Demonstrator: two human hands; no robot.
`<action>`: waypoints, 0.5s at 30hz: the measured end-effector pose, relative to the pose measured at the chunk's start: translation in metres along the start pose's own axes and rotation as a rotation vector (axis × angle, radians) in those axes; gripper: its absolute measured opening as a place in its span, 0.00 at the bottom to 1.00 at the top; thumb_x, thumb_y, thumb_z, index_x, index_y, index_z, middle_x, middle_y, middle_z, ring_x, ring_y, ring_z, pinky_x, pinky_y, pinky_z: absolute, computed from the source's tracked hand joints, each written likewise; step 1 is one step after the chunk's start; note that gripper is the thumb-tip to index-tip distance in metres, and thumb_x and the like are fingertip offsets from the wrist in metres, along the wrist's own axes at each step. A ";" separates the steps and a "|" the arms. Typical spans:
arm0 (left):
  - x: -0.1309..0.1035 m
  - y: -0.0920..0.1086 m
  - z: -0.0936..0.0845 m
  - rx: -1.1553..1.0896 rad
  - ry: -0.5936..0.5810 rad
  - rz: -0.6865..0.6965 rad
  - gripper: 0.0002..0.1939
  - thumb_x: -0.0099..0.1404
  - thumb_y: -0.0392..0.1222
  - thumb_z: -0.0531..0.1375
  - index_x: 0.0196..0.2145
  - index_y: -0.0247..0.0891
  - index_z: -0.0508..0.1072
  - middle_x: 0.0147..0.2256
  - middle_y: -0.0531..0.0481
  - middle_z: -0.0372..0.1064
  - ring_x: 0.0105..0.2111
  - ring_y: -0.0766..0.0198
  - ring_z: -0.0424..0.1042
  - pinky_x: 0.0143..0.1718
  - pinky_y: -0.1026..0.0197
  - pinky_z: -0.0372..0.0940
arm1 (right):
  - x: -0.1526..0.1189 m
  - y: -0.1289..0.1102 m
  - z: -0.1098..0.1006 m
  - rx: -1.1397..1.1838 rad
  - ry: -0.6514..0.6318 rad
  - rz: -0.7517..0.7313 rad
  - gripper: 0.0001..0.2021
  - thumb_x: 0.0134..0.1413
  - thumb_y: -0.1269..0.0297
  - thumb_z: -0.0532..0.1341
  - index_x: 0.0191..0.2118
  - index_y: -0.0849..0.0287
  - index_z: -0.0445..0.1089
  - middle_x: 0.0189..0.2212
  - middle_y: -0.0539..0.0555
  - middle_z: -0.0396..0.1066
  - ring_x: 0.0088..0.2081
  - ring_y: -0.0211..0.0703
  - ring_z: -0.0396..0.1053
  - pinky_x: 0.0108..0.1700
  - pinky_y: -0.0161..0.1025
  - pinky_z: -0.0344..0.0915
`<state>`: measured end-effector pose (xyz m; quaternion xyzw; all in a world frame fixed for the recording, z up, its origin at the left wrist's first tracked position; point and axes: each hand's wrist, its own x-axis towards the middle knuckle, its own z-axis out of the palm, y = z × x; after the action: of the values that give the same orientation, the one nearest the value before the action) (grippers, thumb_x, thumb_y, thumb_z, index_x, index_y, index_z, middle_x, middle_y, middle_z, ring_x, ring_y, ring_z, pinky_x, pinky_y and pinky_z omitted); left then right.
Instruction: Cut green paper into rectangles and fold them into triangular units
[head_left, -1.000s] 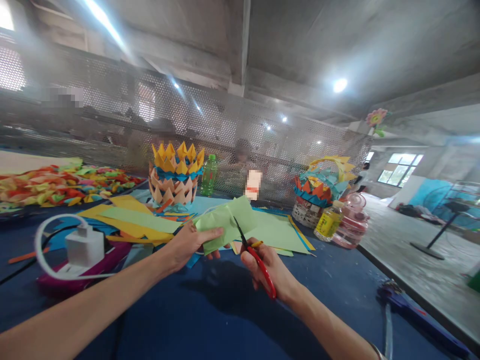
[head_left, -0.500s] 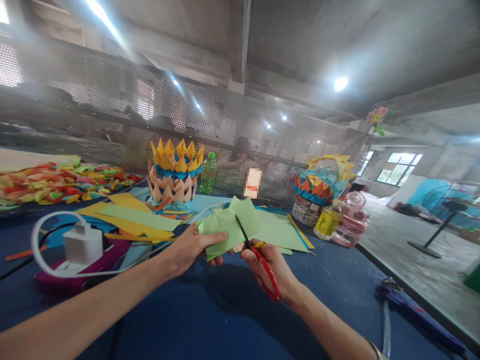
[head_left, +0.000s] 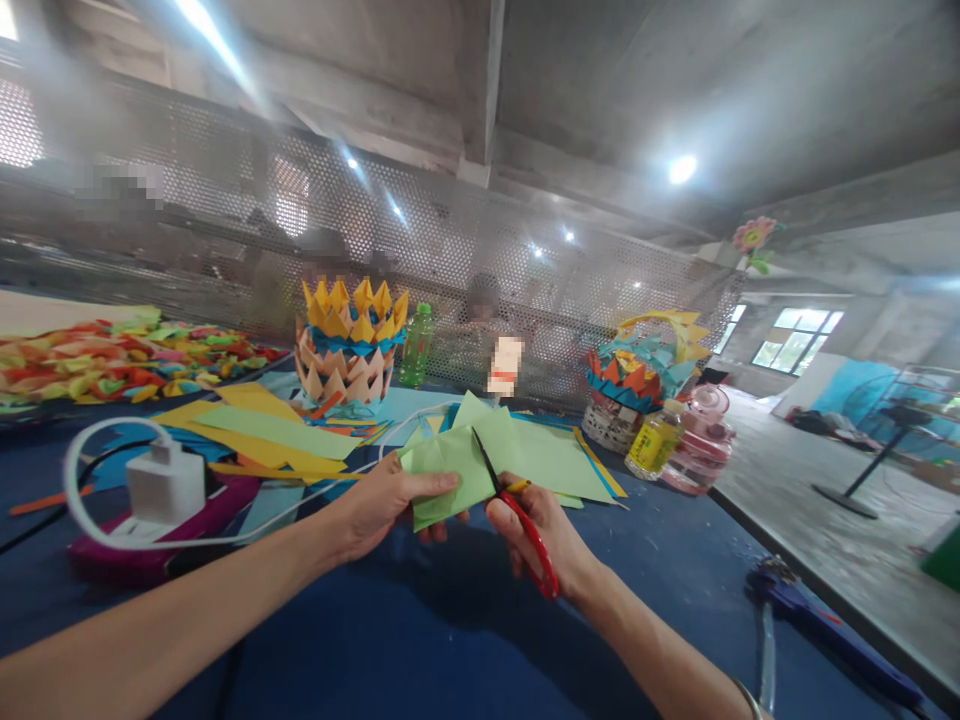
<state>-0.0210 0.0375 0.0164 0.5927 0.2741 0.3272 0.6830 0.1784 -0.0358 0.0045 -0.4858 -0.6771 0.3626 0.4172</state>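
Note:
In the head view, my left hand (head_left: 390,500) pinches a creased sheet of light green paper (head_left: 442,480), thumb on top and fingertips underneath. My right hand (head_left: 540,535) is closed round the red handles of a pair of scissors (head_left: 541,560). Their dark blades point up and left across the green paper, at its right part. Both hands are raised a little over the dark blue tabletop (head_left: 420,640). Behind them, more light green sheets (head_left: 559,460) lie on the table.
Yellow paper strips (head_left: 262,410), a purple power strip (head_left: 127,545) with a white charger (head_left: 165,485), and a folded-paper basket (head_left: 345,350) stand left. To the right are another paper basket (head_left: 622,400), a yellow-labelled bottle (head_left: 654,445), a pink bottle (head_left: 697,445) and a blue glue gun (head_left: 832,620).
The scissors' blades lie over the green paper a little differently, and the paper's right part has shifted slightly left and tilted. Both hands keep their grips.

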 end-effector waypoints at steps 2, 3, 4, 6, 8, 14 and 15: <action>0.000 -0.004 0.001 -0.007 -0.014 -0.019 0.16 0.55 0.50 0.69 0.33 0.34 0.78 0.24 0.46 0.77 0.17 0.65 0.71 0.17 0.67 0.63 | 0.000 0.001 0.000 -0.004 0.001 0.001 0.25 0.55 0.37 0.60 0.34 0.58 0.64 0.16 0.41 0.57 0.12 0.31 0.57 0.15 0.29 0.56; 0.000 -0.005 0.002 -0.011 -0.017 -0.027 0.16 0.55 0.50 0.69 0.33 0.34 0.78 0.24 0.47 0.77 0.17 0.65 0.71 0.17 0.67 0.63 | 0.000 0.002 0.001 -0.004 0.002 0.004 0.25 0.55 0.37 0.59 0.34 0.58 0.65 0.15 0.41 0.56 0.12 0.31 0.57 0.14 0.29 0.56; 0.000 -0.006 0.002 -0.014 -0.018 -0.033 0.16 0.55 0.50 0.69 0.34 0.34 0.78 0.24 0.47 0.77 0.17 0.66 0.71 0.17 0.67 0.63 | 0.000 0.002 0.001 -0.003 0.004 0.008 0.24 0.56 0.38 0.59 0.34 0.58 0.65 0.15 0.41 0.56 0.12 0.31 0.57 0.14 0.29 0.55; 0.000 -0.007 0.003 -0.020 -0.021 -0.043 0.16 0.54 0.50 0.70 0.34 0.34 0.78 0.24 0.47 0.77 0.17 0.66 0.71 0.17 0.68 0.62 | -0.001 0.004 0.002 -0.001 0.015 0.016 0.24 0.56 0.38 0.59 0.34 0.59 0.66 0.14 0.41 0.54 0.12 0.31 0.55 0.13 0.29 0.53; 0.000 -0.006 0.003 -0.025 -0.025 -0.052 0.16 0.54 0.50 0.70 0.33 0.33 0.78 0.24 0.47 0.77 0.17 0.66 0.71 0.17 0.68 0.63 | 0.000 0.005 0.002 0.000 0.030 0.023 0.24 0.56 0.38 0.59 0.33 0.58 0.65 0.14 0.41 0.54 0.12 0.31 0.53 0.14 0.29 0.50; 0.000 -0.005 0.003 -0.043 -0.039 -0.073 0.17 0.54 0.50 0.69 0.34 0.32 0.77 0.24 0.46 0.76 0.17 0.66 0.71 0.17 0.69 0.62 | 0.001 0.008 0.002 -0.022 0.060 0.018 0.25 0.54 0.37 0.60 0.29 0.57 0.62 0.14 0.41 0.52 0.14 0.30 0.51 0.16 0.30 0.48; 0.000 -0.005 0.002 -0.044 -0.041 -0.073 0.17 0.54 0.49 0.69 0.34 0.32 0.78 0.24 0.46 0.77 0.17 0.66 0.71 0.17 0.69 0.62 | 0.001 0.008 0.002 -0.029 0.061 0.014 0.25 0.54 0.37 0.60 0.29 0.57 0.62 0.14 0.41 0.53 0.13 0.30 0.51 0.16 0.30 0.49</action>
<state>-0.0189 0.0353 0.0118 0.5736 0.2742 0.2955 0.7130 0.1795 -0.0331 -0.0028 -0.5071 -0.6660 0.3407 0.4280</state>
